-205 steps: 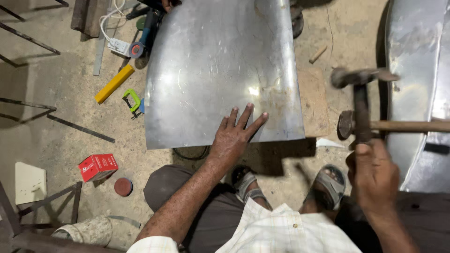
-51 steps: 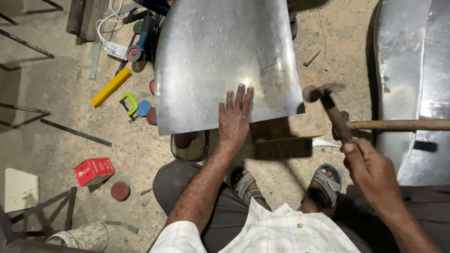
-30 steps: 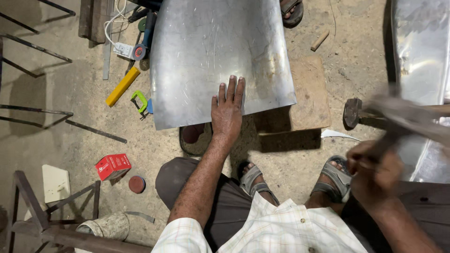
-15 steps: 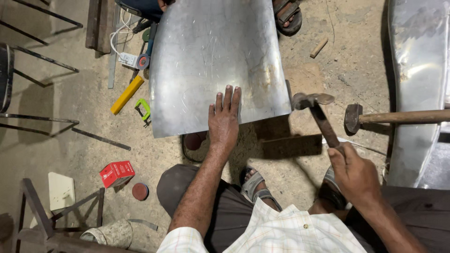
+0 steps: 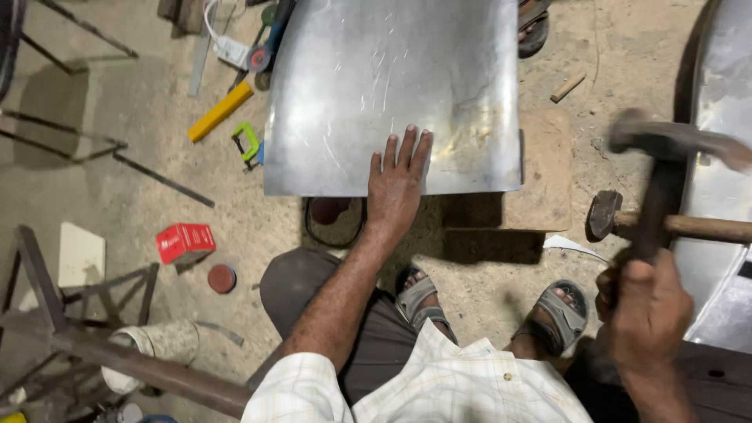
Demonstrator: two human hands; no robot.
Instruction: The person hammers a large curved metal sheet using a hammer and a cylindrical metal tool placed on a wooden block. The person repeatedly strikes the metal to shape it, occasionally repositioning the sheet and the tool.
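Hammer (image 5: 666, 168) raised again, left hand (image 5: 398, 184) unmoved

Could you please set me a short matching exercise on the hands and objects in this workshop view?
Things:
1. left hand
2. right hand
3. red box
4. second hammer

States:
A. lying on the ground by the right hand
B. pressed flat on the metal sheet
C. gripping a raised hammer
D. on the floor, left of the knee

Pairs: 1-B, 2-C, 3-D, 4-A
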